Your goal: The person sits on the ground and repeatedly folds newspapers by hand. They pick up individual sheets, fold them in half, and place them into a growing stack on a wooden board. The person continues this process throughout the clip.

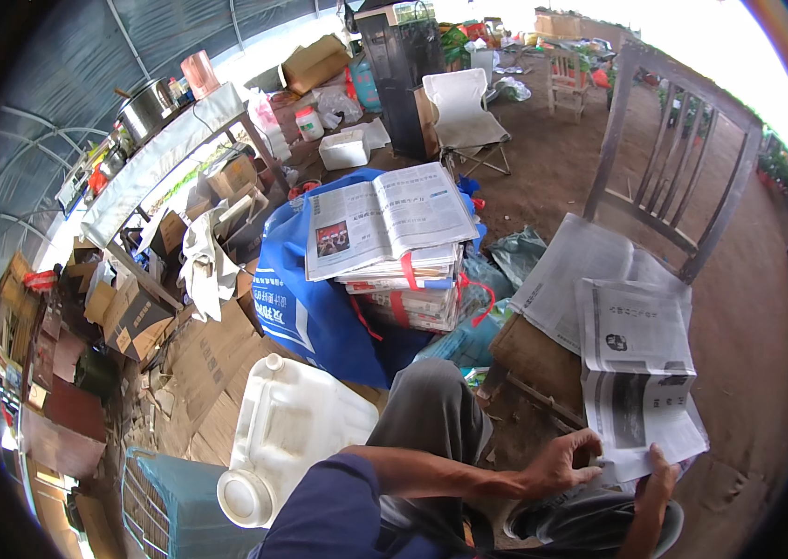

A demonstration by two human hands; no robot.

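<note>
A partly folded newspaper sheet (638, 363) hangs over the front of a wooden chair (540, 353), on top of another newspaper spread (568, 269) that covers the seat. My right hand (658, 475) grips the sheet's near edge, thumb on top. At its near left corner is my left hand (565, 461), thumb and index finger curved towards each other; whether they pinch the paper I cannot tell. Beyond my knee, an open newspaper (390, 220) lies on a stack of newspapers (411, 300) bound with red ties, beside a blue bag (296, 300).
A white plastic jerrycan (296, 419) lies left of my leg, near a blue-covered wire rack (191, 499). Opened cardboard boxes (131, 318) and a long table (170, 154) stand at the left. A folding chair (464, 112) is beyond the stack.
</note>
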